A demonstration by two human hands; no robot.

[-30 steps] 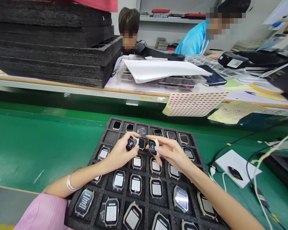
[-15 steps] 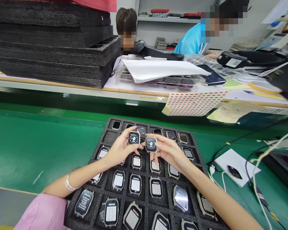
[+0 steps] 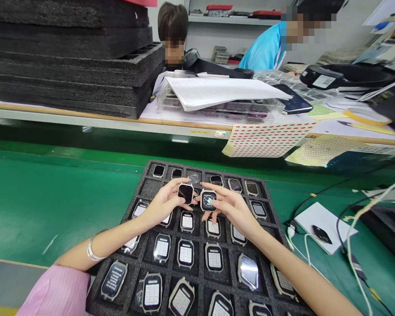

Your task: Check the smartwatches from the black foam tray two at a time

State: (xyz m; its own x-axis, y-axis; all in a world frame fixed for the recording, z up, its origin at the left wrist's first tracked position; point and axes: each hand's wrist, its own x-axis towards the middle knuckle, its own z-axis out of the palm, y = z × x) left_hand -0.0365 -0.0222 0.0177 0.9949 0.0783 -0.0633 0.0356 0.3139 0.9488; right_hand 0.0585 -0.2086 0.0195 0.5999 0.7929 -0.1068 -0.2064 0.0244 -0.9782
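Above the far half of a black foam tray (image 3: 197, 281), both my hands hold strapless smartwatches up side by side. My left hand (image 3: 171, 198) is closed on a smartwatch with a dark screen (image 3: 185, 193), its thumb at the lower edge of the glass. Gripped in my right hand (image 3: 228, 204) is a smartwatch with a lit dial (image 3: 208, 200), the thumb lying over its screen. Below them, more watches sit in the tray's compartments, many with a white list on the display, such as the watch in the middle (image 3: 185, 253).
The tray lies on a green bench (image 3: 52, 197). A shelf edge (image 3: 118, 125) runs behind it, bearing stacked black foam trays (image 3: 69, 66), papers (image 3: 224, 92) and a phone (image 3: 294, 101). Cables and a white box (image 3: 325, 228) lie right. Two people are beyond the shelf.
The left watch's screen has gone from a lit dial to dark. My right thumb has moved onto the right watch's screen. Both watches stay in my hands.
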